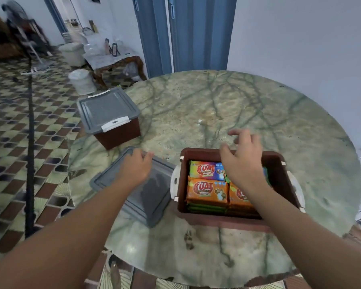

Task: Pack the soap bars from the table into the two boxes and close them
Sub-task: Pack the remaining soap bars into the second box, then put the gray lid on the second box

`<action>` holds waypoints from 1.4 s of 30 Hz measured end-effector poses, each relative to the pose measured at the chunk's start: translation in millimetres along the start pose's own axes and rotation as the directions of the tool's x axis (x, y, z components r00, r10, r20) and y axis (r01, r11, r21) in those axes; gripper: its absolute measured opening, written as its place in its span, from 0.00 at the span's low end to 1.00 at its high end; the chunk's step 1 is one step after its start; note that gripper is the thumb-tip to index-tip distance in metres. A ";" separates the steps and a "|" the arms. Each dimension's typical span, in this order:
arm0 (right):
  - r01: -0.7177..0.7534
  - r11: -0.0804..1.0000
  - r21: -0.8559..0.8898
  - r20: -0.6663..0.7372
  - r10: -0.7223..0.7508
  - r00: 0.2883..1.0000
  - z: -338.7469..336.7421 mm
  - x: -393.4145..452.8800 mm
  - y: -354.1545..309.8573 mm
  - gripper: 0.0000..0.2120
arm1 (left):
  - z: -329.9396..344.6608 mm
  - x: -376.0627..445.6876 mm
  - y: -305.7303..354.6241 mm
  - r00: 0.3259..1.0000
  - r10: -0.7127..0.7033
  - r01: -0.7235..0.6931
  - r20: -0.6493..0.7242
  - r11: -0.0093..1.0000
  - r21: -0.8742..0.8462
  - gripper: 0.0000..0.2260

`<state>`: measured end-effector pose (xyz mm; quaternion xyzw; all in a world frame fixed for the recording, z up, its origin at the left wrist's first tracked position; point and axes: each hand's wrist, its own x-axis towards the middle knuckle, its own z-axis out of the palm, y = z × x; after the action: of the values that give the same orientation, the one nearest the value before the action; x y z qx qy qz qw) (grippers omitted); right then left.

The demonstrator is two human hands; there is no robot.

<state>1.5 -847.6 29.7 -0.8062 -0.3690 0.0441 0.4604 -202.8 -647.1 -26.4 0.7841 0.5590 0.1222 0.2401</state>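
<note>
While the loose grey lid (142,197) near the tabletop's left edge is touched by the left hand (134,168), fingers relaxed, and the empty, spread right hand (243,163) is held over the packed open box (279,176), the lid could be nudged off.

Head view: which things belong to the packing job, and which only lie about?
Job: open box; soap bars; loose grey lid; closed box; left hand; right hand.
Lying about: white bin; side table.

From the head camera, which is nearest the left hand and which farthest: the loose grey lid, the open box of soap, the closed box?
1. Loose grey lid: under the left hand.
2. Open box: to its right.
3. Closed box: beyond, at the table's far-left edge.
</note>
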 end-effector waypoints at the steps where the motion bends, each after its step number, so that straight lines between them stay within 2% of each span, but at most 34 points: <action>1: -0.004 0.997 0.077 0.045 0.000 0.999 19.1 -0.8 -20.5 0.13 | -10.4 10.1 -15.1 1.000 -0.008 0.008 0.010 0.999 0.044 0.19; 5: -0.211 0.944 0.254 0.268 0.140 0.953 104.2 -8.6 -80.3 0.15 | -43.8 43.4 -74.5 0.995 -0.050 0.031 0.088 0.978 0.205 0.16; 7: -0.409 0.874 0.264 0.406 0.284 0.868 137.7 -9.6 -100.7 0.18 | -53.9 58.3 -98.7 0.993 -0.041 0.011 0.112 0.966 0.257 0.15; 9: -0.573 0.792 0.209 0.478 0.428 0.767 167.8 -11.1 -105.4 0.20 | -58.8 72.7 -117.5 0.987 -0.042 -0.002 0.153 0.960 0.281 0.14; 11: -0.684 0.706 0.185 0.478 0.543 0.690 196.3 -14.9 -97.0 0.24 | -58.6 88.1 -131.6 0.977 -0.028 -0.037 0.211 0.953 0.299 0.18; 13: -0.756 0.637 0.151 0.418 0.652 0.633 212.8 -19.2 -79.2 0.26 | -52.0 96.7 -134.8 0.966 -0.006 -0.079 0.260 0.946 0.315 0.25; 16: -0.817 0.568 0.098 0.377 0.739 0.559 227.2 -33.2 -52.3 0.16 | -36.5 105.8 -136.3 0.942 -0.019 -0.093 0.335 0.944 0.316 0.31; 17: -0.831 0.551 0.072 0.370 0.759 0.535 237.4 -35.8 -34.1 0.19 | -30.8 107.3 -136.4 0.936 -0.032 -0.091 0.351 0.940 0.330 0.32; 19: -0.847 0.531 0.028 0.340 0.792 0.508 269.0 -39.7 21.0 0.40 | -21.4 111.1 -137.0 0.933 -0.042 -0.110 0.357 0.912 0.396 0.34; 20: -0.855 0.519 -0.003 0.310 0.813 0.493 284.8 -40.4 44.4 0.46 | -18.6 113.3 -137.0 0.936 -0.034 -0.128 0.350 0.894 0.429 0.34; 22: -0.854 0.520 -0.031 0.264 0.828 0.494 288.3 -40.4 36.0 0.42 | -13.8 117.9 -138.7 0.938 -0.016 -0.155 0.345 0.873 0.462 0.33; 23: -0.858 0.512 -0.037 0.234 0.840 0.490 275.3 -41.6 13.5 0.35 | -10.8 121.0 -141.3 0.942 -0.013 -0.156 0.336 0.869 0.470 0.34; 24: -0.832 0.549 -0.085 0.252 0.819 0.515 261.7 -42.1 -9.2 0.27 | -9.6 123.2 -143.4 0.948 -0.009 -0.151 0.319 0.867 0.474 0.35; 25: -0.842 0.538 -0.034 0.261 0.818 0.512 258.1 -40.8 -12.8 0.21 | -10.3 123.8 -145.1 0.952 -0.019 -0.136 0.305 0.868 0.478 0.38; 26: -0.878 0.467 0.103 0.256 0.841 0.477 253.4 -40.1 -22.9 0.14 | -11.0 124.2 -148.3 0.954 -0.039 -0.109 0.296 0.878 0.466 0.40; 27: -0.869 0.480 0.125 0.246 0.833 0.495 249.1 -39.9 -30.4 0.07 | -13.1 123.7 -150.3 0.954 -0.068 -0.066 0.291 0.902 0.427 0.41; 28: -0.867 0.487 0.101 0.235 0.835 0.497 243.1 -39.9 -41.2 0.06 | -14.9 123.4 -152.6 0.951 -0.110 -0.007 0.290 0.927 0.375 0.42; 29: -0.870 0.484 0.094 0.244 0.836 0.492 241.3 -38.6 -48.9 0.10 | -16.9 123.0 -155.3 0.944 -0.154 0.056 0.291 0.946 0.320 0.42; 30: -0.858 0.506 0.094 0.243 0.824 0.512 238.4 -36.9 -55.1 0.21 | -19.5 121.9 -157.8 0.938 -0.191 0.113 0.290 0.957 0.265 0.43; 31: -0.842 0.528 0.108 0.235 0.810 0.538 234.7 -33.8 -63.5 0.31 | -21.9 120.9 -159.7 0.934 -0.223 0.167 0.280 0.963 0.212 0.44; 32: -0.810 0.574 0.125 0.223 0.779 0.586 230.3 -31.0 -74.6 0.38 | -23.9 119.8 -161.7 0.934 -0.241 0.204 0.265 0.966 0.160 0.45; 34: -0.750 0.645 0.146 0.238 0.713 0.659 220.0 -21.8 -95.0 0.37 | -28.1 118.4 -165.9 0.926 -0.273 0.275 0.262 0.961 0.028 0.46; 38: -0.591 0.807 0.001 0.239 0.573 0.784 200.0 -2.2 -110.1 0.24 | -37.8 108.9 -169.4 0.914 -0.262 0.329 0.311 0.926 -0.184 0.46; 40: -0.493 0.865 -0.089 0.220 0.500 0.838 187.4 8.5 -109.0 0.24 | -44.6 101.2 -163.8 0.930 -0.222 0.305 0.294 0.910 -0.279 0.43; 42: -0.418 0.888 -0.189 0.222 0.453 0.863 174.4 18.3 -104.4 0.32 | -50.6 94.7 -153.9 0.953 -0.176 0.256 0.246 0.902 -0.348 0.41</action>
<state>-114.7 -680.5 15.7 -0.8851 -0.2361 0.2274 0.3305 -319.3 -506.4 -69.5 0.6647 0.5809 0.1167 0.4550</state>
